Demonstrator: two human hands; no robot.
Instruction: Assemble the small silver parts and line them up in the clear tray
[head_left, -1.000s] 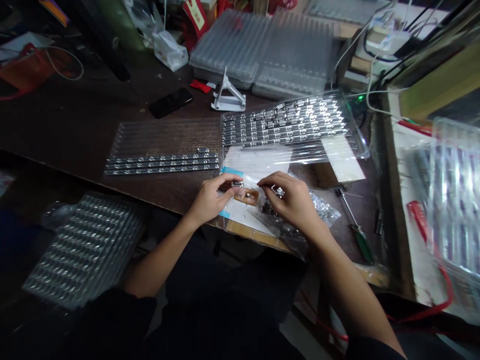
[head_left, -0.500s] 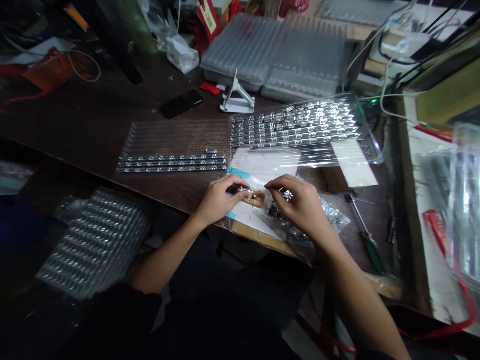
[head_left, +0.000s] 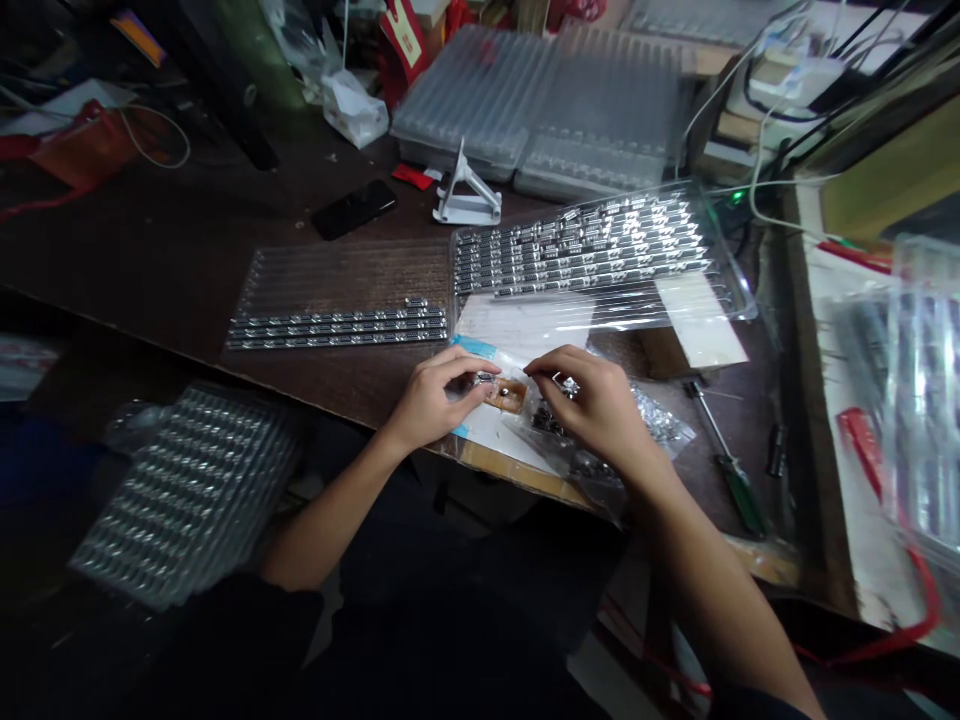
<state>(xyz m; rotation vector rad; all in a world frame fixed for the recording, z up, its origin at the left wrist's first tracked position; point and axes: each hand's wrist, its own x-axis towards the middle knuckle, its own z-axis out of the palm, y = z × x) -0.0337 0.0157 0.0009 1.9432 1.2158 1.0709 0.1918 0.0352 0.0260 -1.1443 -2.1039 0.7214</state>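
My left hand (head_left: 430, 402) pinches a small metal connector (head_left: 484, 378) between thumb and fingertips, at the left end of a small orange-brown block (head_left: 513, 396) with hollows in it. Facing it from the right, my right hand (head_left: 594, 402) has thumb and forefinger drawn together; whatever is between them is too small to make out. Under the right hand lies a clear plastic bag (head_left: 667, 425) of small shiny metal parts. Beyond the hands, a clear tray (head_left: 330, 275) holds a few rows of connectors, and a second tray (head_left: 637, 310) beside it carries many more.
A green-handled screwdriver (head_left: 739, 490) lies right of the bag, near a small box (head_left: 697, 345) under the right tray's corner. Farther back are a phone (head_left: 354, 209), a white stand (head_left: 466, 200) and stacked clear trays (head_left: 472, 95). Filled trays (head_left: 184, 490) are stacked low at left.
The view has shifted slightly, so everything sits a little farther left. Both hands keep nearly the same pose, the left one still holding the connector at the block.
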